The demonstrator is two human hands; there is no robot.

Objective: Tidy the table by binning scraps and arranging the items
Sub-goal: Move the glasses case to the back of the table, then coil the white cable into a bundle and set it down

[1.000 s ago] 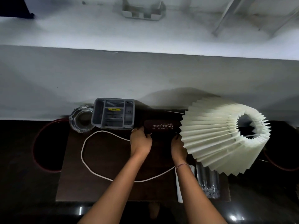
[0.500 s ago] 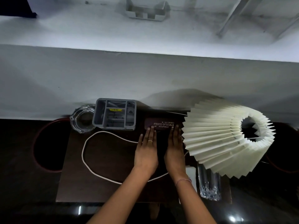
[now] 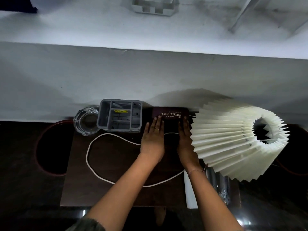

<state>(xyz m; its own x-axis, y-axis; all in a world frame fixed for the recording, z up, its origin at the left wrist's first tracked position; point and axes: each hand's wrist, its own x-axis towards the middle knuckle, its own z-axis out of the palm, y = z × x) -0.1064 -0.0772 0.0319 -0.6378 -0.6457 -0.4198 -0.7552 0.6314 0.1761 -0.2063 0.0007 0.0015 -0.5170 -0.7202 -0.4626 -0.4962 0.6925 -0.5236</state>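
Observation:
A dark spectacle case (image 3: 170, 112) with gold lettering lies at the back of the small dark table (image 3: 106, 185), against the white wall. My left hand (image 3: 153, 139) lies flat with straight fingers, its fingertips touching the case's near left edge. My right hand (image 3: 185, 140) is flat too, fingertips at the case's near right corner, beside the pleated lampshade (image 3: 233, 139). Neither hand holds anything. A white cord (image 3: 93, 170) loops across the table and passes under both hands.
A grey compartment organizer (image 3: 120, 115) stands left of the case, with a glass ashtray (image 3: 85, 121) further left. A cut-glass tumbler (image 3: 220, 185) and a white flat object (image 3: 190, 192) sit at the table's right front. The lampshade overhangs the right side.
Both hands have opened from a grip on the case to flat, straight fingers. The case now lies further back against the wall, and the hands have spread slightly apart at its near edge.

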